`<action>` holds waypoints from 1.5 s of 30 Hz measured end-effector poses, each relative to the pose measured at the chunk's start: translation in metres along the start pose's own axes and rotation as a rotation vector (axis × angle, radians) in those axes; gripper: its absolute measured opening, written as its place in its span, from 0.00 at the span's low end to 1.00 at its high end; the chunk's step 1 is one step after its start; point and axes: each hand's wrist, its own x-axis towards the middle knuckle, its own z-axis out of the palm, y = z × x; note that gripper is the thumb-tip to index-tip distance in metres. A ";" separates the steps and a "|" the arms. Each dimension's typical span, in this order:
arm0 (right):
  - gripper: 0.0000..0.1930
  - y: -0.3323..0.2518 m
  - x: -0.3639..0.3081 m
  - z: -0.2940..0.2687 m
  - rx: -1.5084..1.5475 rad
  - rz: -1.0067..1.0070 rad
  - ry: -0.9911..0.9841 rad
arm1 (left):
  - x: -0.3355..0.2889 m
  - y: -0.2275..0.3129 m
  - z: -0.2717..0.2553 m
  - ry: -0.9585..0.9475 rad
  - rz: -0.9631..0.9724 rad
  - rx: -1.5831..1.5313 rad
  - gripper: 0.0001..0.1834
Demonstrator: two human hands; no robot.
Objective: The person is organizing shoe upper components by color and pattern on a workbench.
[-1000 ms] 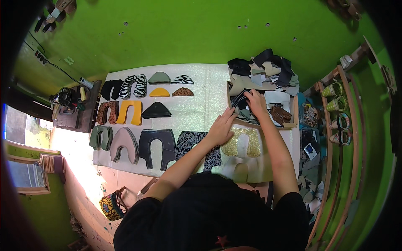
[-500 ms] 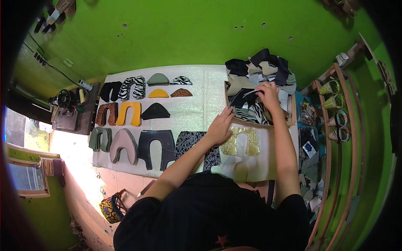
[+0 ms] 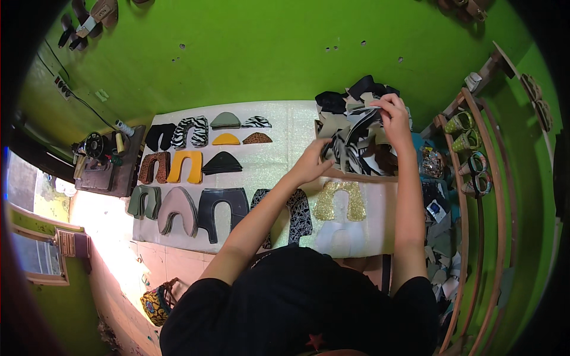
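Observation:
A bundle of black, white and zebra-striped material scraps [image 3: 360,132] is lifted at a tilt over a shallow wooden box [image 3: 362,177] at the right of the table. My right hand [image 3: 396,118] pinches the bundle's upper right edge between thumb and fingers. Lower down, my left hand [image 3: 312,162] is closed on the left edge of the same scraps, its fingertips partly hidden. A gold glitter U-shaped piece [image 3: 325,204] lies nearest in front of the box, with a pale U-shaped piece [image 3: 332,240] below it.
Stacks of cut pieces cover the table's left, among them yellow U-shapes [image 3: 185,167], mauve U-shapes [image 3: 178,207] and black half-rounds [image 3: 222,163]. More scraps [image 3: 332,102] pile behind the box. A sewing machine [image 3: 95,153] stands left; a wooden rack with sandals [image 3: 460,123] stands right.
My right hand has risen up and right, raising the scraps out of the box. My left hand has come up from the box's front edge to the scraps' left side.

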 end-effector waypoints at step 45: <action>0.19 -0.201 -0.079 0.148 1.457 0.800 -0.781 | -0.193 0.019 -0.208 -0.291 -0.176 -1.291 0.41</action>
